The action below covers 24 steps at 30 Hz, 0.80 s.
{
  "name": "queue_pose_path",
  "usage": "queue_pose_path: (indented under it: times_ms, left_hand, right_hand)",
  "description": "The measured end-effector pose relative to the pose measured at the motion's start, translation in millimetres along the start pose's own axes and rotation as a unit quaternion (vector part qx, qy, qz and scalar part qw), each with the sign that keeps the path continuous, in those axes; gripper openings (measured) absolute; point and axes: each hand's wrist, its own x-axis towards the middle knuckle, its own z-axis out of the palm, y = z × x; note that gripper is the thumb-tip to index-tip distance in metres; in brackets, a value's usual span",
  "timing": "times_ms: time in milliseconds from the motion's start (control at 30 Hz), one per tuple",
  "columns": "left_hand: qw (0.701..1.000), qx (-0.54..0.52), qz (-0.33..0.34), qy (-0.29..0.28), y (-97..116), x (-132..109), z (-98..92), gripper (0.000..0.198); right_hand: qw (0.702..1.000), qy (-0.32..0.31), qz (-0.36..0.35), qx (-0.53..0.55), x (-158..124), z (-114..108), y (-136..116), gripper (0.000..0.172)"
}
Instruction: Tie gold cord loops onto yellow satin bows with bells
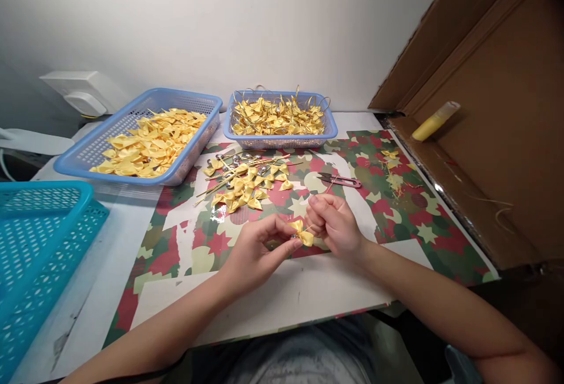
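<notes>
A white wall [273, 26] filled the top of the frame, and a brown cardboard panel [506, 137] rose along the right side. The white desk [99, 255] ran across the middle, much of it under a camouflage-patterned sheet [403, 237]. At the left edge sat a teal basket [44, 187], cut off by the frame. A blue basket [115, 179] in the upper left held loose yellow bows; a smaller blue basket [282, 137], at upper centre, held more bows mixed with gold cords.

In the lower centre were the person's two hands. The right hand [337, 225] had its fingers curled in and pressed together, the thumb against the index finger; whatever lay inside them could not be told. The left hand [258, 249] reached in from the lower left, thumb and fingers pinching a bow by its left side.

Beyond them, near the centre, lay a pile of bows [244, 187] with gold cords and silvery balls. Thread snips [341, 181] rested right of the pile, and a yellow tube [434, 122] leaned at upper right. The pinched yellow bow [303, 234] was just beside the right hand, with a thin strand [309, 229] between.
</notes>
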Motion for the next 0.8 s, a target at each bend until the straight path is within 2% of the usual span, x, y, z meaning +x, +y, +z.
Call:
queue_pose_path:
  times_ms: [200, 333, 500, 633, 800]
  left_hand:
    - [0.997, -0.060, -0.005, 0.046, -3.1, 0.8, -1.9, 0.015]
    - [0.997, -0.062, -0.009, 0.037, -2.9, 1.1, -4.2, 0.015]
    - [0.999, -0.015, 0.018, 0.046, 1.2, 2.2, -6.2, 0.010]
    - [0.999, -0.006, 0.007, 0.043, 8.0, 3.0, -7.5, 0.009]
    - [0.994, 0.097, 0.014, 0.056, 14.7, 1.2, -12.6, 0.014]
  right_hand:
    - [0.996, -0.087, 0.002, -0.029, 3.0, -6.2, -4.8, 0.057]
    - [0.992, -0.119, -0.008, -0.037, 0.8, -8.6, -4.4, 0.053]
    - [0.991, -0.116, -0.034, -0.056, -3.0, -13.1, -1.1, 0.050]
    - [0.988, -0.114, -0.051, -0.091, -7.6, -14.7, 2.5, 0.052]
    - [0.982, -0.091, -0.071, -0.147, -13.1, -9.8, 1.4, 0.050]
